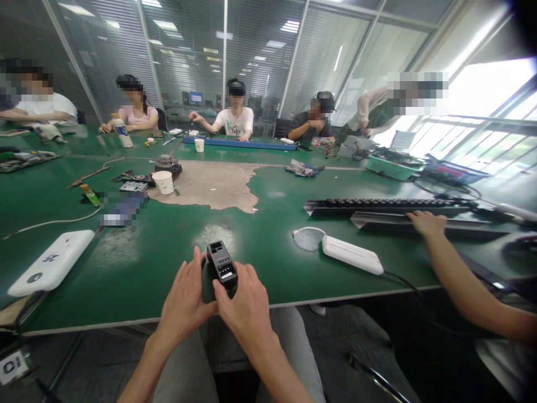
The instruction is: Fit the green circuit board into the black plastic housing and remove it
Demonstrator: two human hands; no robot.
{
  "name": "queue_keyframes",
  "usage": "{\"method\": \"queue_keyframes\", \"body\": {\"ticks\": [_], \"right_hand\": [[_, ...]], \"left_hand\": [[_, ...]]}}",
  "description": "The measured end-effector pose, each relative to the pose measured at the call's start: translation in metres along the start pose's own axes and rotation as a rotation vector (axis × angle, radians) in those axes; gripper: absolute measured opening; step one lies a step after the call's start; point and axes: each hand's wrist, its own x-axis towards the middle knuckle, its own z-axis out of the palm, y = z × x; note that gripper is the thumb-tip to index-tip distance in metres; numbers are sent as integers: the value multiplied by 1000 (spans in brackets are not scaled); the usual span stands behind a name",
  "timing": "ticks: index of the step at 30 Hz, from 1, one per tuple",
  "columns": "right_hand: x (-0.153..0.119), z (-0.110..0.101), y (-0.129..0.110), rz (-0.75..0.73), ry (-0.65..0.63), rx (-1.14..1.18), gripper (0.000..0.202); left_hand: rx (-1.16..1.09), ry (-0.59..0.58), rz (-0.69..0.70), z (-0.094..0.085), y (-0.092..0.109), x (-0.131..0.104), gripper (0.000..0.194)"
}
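Observation:
A small black box-shaped device (223,262) with slots and a row of small holes on its face is tilted just above the near edge of the green table. My right hand (247,302) grips its right and lower side, thumb on the front and fingers behind. Beside its left side, my left hand (182,302) is open with fingers stretched upward. The left thumb reaches under the device's lower end, close to my right thumb. Whether the left fingertips touch the device, I cannot tell.
White power banks lie left (52,263) and right (352,254). At right, another person's hand (428,224) rests on black metal channels (377,221). Farther off are a paper cup (163,182), gloves (302,168) and a green basket (394,167). Several people sit across the table (285,193).

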Motion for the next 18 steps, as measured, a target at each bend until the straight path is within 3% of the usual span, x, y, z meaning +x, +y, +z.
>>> {"method": "queue_keyframes", "body": {"ticks": [8,18], "right_hand": [[-6,3,5,6,-81,-119,24],[-13,10,19,-32,-42,49,30]], "left_hand": [[11,-9,43,0,-6,-1,105],[67,-25,41,1,-3,-1,107]]}}
